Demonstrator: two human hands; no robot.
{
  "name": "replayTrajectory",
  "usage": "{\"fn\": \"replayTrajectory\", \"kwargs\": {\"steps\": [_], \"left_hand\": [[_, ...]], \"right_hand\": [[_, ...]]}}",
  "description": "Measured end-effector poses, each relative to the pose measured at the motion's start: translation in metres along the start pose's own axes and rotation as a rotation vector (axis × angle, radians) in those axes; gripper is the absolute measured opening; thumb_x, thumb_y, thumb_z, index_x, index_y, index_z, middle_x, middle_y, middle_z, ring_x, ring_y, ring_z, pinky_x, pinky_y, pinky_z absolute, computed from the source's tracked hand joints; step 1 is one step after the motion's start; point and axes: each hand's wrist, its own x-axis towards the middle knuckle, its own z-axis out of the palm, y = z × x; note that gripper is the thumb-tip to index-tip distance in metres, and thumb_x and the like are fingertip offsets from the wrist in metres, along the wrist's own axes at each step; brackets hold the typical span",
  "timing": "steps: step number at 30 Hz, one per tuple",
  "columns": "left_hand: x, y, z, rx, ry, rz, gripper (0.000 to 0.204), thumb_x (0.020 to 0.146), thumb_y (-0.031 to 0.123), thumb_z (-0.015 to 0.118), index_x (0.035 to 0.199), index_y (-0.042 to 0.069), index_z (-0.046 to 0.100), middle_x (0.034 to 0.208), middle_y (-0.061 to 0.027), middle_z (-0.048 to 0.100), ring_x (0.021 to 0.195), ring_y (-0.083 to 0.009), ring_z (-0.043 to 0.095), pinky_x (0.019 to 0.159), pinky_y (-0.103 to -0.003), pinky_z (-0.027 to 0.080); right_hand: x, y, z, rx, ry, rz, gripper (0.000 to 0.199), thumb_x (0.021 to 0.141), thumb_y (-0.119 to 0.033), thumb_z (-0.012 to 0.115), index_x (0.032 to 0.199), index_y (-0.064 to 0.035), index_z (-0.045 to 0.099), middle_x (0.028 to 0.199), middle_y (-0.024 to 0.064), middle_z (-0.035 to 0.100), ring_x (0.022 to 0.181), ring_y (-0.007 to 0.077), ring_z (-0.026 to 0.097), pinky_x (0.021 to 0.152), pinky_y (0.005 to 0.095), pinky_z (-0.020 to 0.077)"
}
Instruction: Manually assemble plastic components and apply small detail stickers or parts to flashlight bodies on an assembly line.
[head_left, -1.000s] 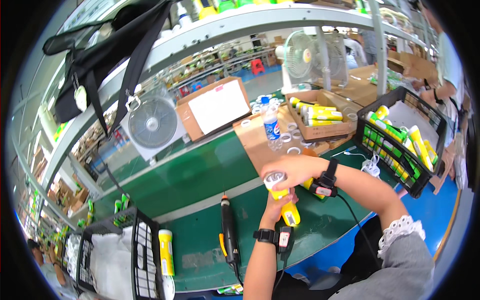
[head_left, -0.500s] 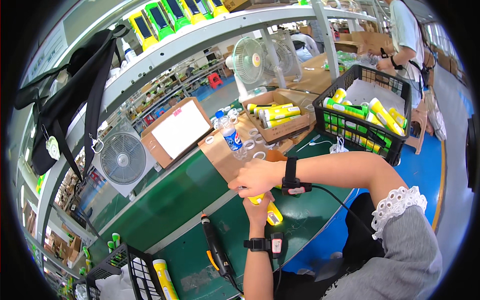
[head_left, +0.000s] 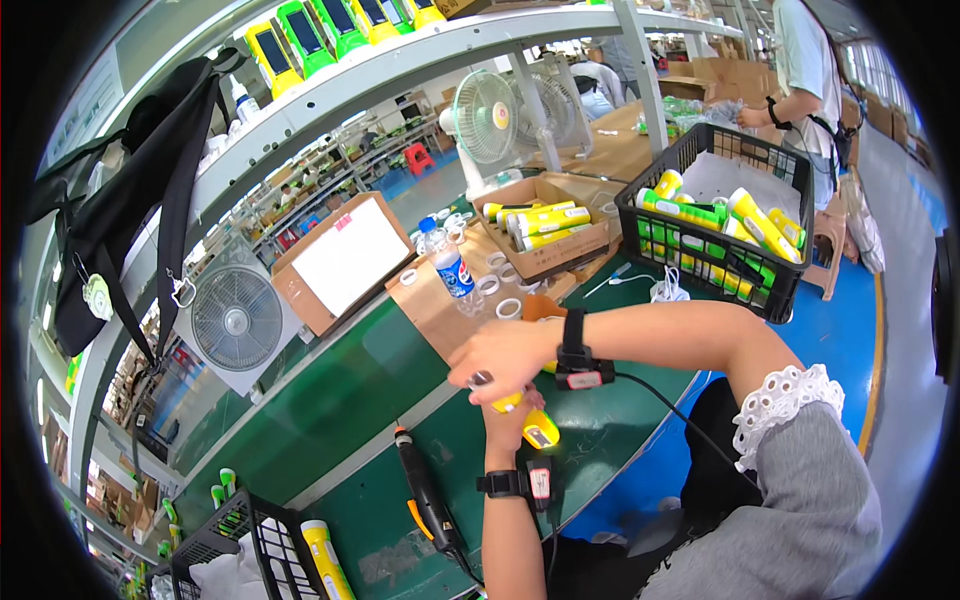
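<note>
A yellow flashlight [head_left: 541,430] lies in my left hand [head_left: 508,425], whose fingers are wrapped round its body. Its lit end points toward the lower right. Above it my right hand [head_left: 505,360] is closed over the flashlight's other end, hiding most of it. A small dark shiny piece [head_left: 481,379] shows between the right fingers; its kind cannot be made out. To the left of the left forearm, a black and orange electric screwdriver [head_left: 424,490] rests on the green table [head_left: 380,545].
A soda bottle [head_left: 452,265] stands among white rings [head_left: 508,308]. Behind are a cardboard box [head_left: 560,262] of flashlights and a black crate [head_left: 720,250] holding more. Another crate [head_left: 262,540] and a yellow flashlight [head_left: 326,560] sit lower left. A co-worker [head_left: 808,100] stands far right.
Both hands stay together on the flashlight and appear slightly shifted to the left with the whole view. The dark shiny piece between my right fingers shows more clearly.
</note>
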Motion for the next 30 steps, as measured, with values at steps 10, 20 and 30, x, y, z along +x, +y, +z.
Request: {"fn": "replayTrajectory", "kwargs": {"steps": [10,20,30], "left_hand": [[0.012,-0.037,-0.046,-0.201,0.714,-0.262,0.032,0.089,0.031,0.047,0.103,0.002,0.047,0.089,-0.0093,0.057,0.077,-0.02,0.059,0.066,-0.033,0.05],[0.012,-0.034,-0.045,-0.166,0.627,-0.288,0.039,0.088,0.036,0.05,0.104,0.001,0.047,0.091,-0.0118,0.058,0.076,-0.0204,0.058,0.065,-0.033,0.049],[0.013,-0.029,-0.039,-0.207,0.663,-0.188,0.026,0.088,0.028,0.048,0.1,0.005,0.043,0.081,-0.0089,0.055,0.061,-0.019,0.056,0.052,-0.031,0.047]], "right_hand": [[-0.039,-0.001,0.08,0.132,-0.049,0.36,0.04,0.076,-0.032,0.059,0.107,-0.0065,0.05,0.108,0.0156,0.051,0.092,0.0322,0.055,0.076,0.0404,0.0462],[-0.062,-0.042,0.088,-0.011,0.138,0.403,0.039,0.071,-0.031,0.066,0.097,-0.0036,0.057,0.102,0.0112,0.053,0.089,0.0279,0.057,0.072,0.0368,0.0491],[-0.069,-0.047,0.084,0.471,0.152,0.411,0.025,0.068,-0.015,0.067,0.072,-0.0038,0.045,0.077,0.0094,0.048,0.067,0.026,0.05,0.058,0.0343,0.0396]]}}
